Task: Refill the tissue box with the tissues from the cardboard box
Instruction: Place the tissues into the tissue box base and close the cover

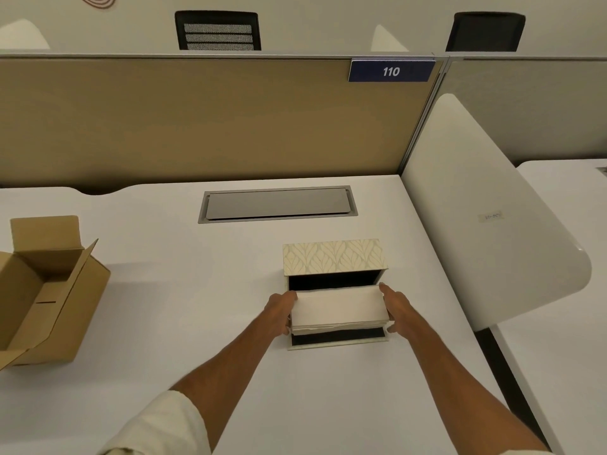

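Note:
A cream tissue box [333,257] with a leaf pattern lies on the white desk right of centre, its dark inside open toward me and its flap [338,341] folded down flat on the desk. A white stack of tissues [340,310] sits at the opening, over the flap. My left hand [281,311] grips the stack's left end and my right hand [395,307] grips its right end. The brown cardboard box [49,290] stands open at the left edge of the desk; the part of its inside that I see holds nothing.
A grey cable hatch [277,205] is set into the desk behind the tissue box. A tan partition [197,119] with a blue "110" sign [391,71] closes the back. A white curved divider [486,211] rises on the right. Two black chairs stand beyond the partition.

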`<move>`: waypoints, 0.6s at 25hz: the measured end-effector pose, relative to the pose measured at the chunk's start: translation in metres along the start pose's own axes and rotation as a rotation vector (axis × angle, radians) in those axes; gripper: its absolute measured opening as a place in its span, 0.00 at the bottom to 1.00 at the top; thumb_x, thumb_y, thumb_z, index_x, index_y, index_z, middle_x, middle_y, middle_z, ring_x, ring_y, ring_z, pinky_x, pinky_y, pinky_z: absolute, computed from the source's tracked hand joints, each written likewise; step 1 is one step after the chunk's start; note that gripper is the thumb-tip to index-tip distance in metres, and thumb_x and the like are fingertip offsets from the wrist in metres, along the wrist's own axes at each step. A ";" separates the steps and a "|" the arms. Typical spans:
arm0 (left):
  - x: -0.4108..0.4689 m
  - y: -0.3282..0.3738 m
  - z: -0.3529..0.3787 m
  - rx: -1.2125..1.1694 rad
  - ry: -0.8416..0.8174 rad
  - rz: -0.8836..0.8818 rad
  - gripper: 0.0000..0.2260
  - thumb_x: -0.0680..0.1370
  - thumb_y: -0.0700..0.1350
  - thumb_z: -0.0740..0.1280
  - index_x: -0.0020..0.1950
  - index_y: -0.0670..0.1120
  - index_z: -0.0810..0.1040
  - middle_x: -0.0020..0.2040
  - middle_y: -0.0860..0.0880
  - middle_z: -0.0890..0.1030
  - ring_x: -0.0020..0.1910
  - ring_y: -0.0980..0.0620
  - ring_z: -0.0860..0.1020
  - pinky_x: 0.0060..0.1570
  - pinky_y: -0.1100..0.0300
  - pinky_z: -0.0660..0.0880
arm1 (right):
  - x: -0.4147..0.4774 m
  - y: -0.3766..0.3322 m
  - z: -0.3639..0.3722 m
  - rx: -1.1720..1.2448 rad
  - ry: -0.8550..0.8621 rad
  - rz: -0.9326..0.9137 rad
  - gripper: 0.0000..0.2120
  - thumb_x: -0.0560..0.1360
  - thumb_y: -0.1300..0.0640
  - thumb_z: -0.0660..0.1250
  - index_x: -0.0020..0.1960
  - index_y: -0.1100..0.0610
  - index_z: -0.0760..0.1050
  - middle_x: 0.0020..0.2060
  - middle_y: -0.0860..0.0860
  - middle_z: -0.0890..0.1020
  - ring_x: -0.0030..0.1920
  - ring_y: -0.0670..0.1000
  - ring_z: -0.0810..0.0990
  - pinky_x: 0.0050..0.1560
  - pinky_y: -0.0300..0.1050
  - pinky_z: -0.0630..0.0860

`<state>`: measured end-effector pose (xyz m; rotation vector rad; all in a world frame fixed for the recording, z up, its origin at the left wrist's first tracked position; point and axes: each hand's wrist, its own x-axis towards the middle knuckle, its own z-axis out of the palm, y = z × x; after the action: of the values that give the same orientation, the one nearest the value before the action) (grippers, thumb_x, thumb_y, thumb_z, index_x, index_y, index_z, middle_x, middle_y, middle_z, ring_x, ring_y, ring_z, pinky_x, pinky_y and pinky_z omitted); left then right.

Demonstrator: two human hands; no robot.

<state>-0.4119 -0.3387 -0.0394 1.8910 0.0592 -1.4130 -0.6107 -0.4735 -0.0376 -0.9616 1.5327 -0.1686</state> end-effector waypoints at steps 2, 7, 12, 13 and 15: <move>-0.001 -0.001 -0.001 0.008 0.005 -0.003 0.21 0.78 0.45 0.62 0.69 0.38 0.66 0.63 0.37 0.73 0.61 0.37 0.74 0.55 0.43 0.72 | -0.001 0.000 0.000 -0.008 -0.010 0.010 0.34 0.79 0.42 0.57 0.77 0.59 0.52 0.75 0.60 0.61 0.73 0.64 0.62 0.71 0.66 0.61; -0.002 -0.004 -0.001 0.005 0.019 -0.021 0.22 0.78 0.45 0.62 0.70 0.38 0.65 0.66 0.36 0.72 0.63 0.35 0.72 0.65 0.34 0.68 | -0.002 0.000 -0.003 -0.033 -0.024 0.028 0.34 0.79 0.41 0.57 0.77 0.58 0.53 0.75 0.59 0.63 0.73 0.64 0.63 0.70 0.69 0.59; -0.005 -0.004 -0.002 -0.034 0.039 -0.013 0.23 0.79 0.46 0.62 0.71 0.39 0.64 0.68 0.38 0.71 0.65 0.36 0.71 0.65 0.34 0.68 | -0.003 -0.001 -0.004 -0.037 -0.042 0.045 0.35 0.79 0.40 0.57 0.77 0.58 0.53 0.75 0.59 0.63 0.72 0.63 0.63 0.70 0.71 0.56; -0.005 -0.003 -0.002 -0.036 0.042 -0.012 0.23 0.79 0.46 0.62 0.71 0.40 0.63 0.68 0.38 0.70 0.66 0.36 0.70 0.65 0.34 0.67 | -0.004 -0.001 -0.004 -0.037 -0.046 0.044 0.35 0.78 0.40 0.58 0.77 0.58 0.53 0.75 0.59 0.63 0.72 0.63 0.63 0.70 0.71 0.56; -0.006 -0.003 -0.002 -0.029 0.041 -0.009 0.24 0.79 0.47 0.62 0.72 0.40 0.62 0.69 0.39 0.69 0.67 0.36 0.69 0.65 0.35 0.67 | -0.004 -0.002 -0.004 -0.049 -0.048 0.044 0.35 0.78 0.40 0.58 0.77 0.58 0.53 0.75 0.59 0.63 0.73 0.63 0.63 0.70 0.71 0.56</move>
<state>-0.4142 -0.3328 -0.0359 1.8977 0.1082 -1.3729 -0.6137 -0.4733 -0.0325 -0.9631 1.5179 -0.0769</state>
